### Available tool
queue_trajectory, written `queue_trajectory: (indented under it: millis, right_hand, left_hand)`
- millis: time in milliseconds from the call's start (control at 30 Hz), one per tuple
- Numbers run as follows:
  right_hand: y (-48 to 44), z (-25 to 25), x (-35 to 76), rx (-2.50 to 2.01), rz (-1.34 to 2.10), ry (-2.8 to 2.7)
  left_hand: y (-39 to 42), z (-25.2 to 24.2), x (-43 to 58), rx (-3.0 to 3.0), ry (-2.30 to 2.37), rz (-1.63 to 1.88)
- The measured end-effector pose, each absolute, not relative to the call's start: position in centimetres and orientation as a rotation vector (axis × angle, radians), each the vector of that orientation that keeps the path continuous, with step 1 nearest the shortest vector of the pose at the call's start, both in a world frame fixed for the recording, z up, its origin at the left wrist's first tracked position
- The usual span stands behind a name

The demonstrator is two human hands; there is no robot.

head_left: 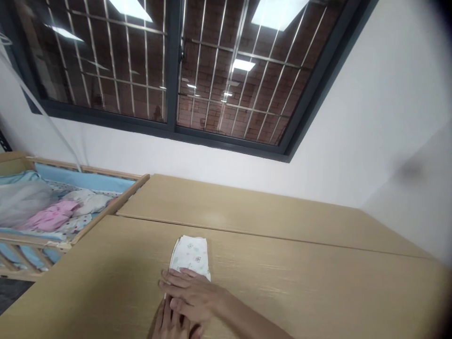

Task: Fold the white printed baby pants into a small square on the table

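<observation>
A small folded white cloth [192, 252], printed with little green and dark figures, lies flat on the wooden tabletop [282, 282]. My right hand [196, 292] reaches in from the lower right and rests across the near part of the cloth, its fingers stretched out to the left. Just below it, at the bottom edge of the view, is my left hand [173, 325], fingers extended forward and partly under the right hand. The near end of the cloth is hidden by both hands. Exactly what garment or cloth it is, I cannot tell.
Left of the table stands a wooden crib [132, 188] with blue padding, holding pink clothing [52, 216] and pale bedding. A second wooden surface [226, 205] adjoins the table at the back. Behind are a white wall and a dark-framed barred window [171, 94].
</observation>
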State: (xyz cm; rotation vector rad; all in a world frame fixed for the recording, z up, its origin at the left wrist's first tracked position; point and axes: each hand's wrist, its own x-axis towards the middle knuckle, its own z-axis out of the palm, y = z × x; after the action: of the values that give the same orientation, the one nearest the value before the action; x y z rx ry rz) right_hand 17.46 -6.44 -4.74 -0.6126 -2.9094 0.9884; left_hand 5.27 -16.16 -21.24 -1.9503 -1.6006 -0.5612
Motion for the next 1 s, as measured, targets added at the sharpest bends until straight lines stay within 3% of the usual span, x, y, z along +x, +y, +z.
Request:
queue_trajectory:
  millis: [333, 500, 700, 1000]
  right_hand:
    - [2.4, -6.4, 17.6, -0.838, 0.611, -2.913]
    - [2.3, -6.6, 17.7, -0.813, 0.527, -2.896]
    - [0.4, -7.7, 18.4, -0.884, 0.157, -2.697]
    - [-6.6, -6.2, 24.4, -0.928, 0.653, -2.666]
  left_hand:
    - [-15.4, -20.1, 4.7, -1.931, -1.539, -0.707]
    - [-14.8, -20.3, 3.5, -1.996, -1.430, -0.640]
    - [-13.3, -16.9, 0.2, -2.255, -1.429, -0.685]
    - [-12.2, -13.7, -2.5, -2.587, -1.446, -0.890]
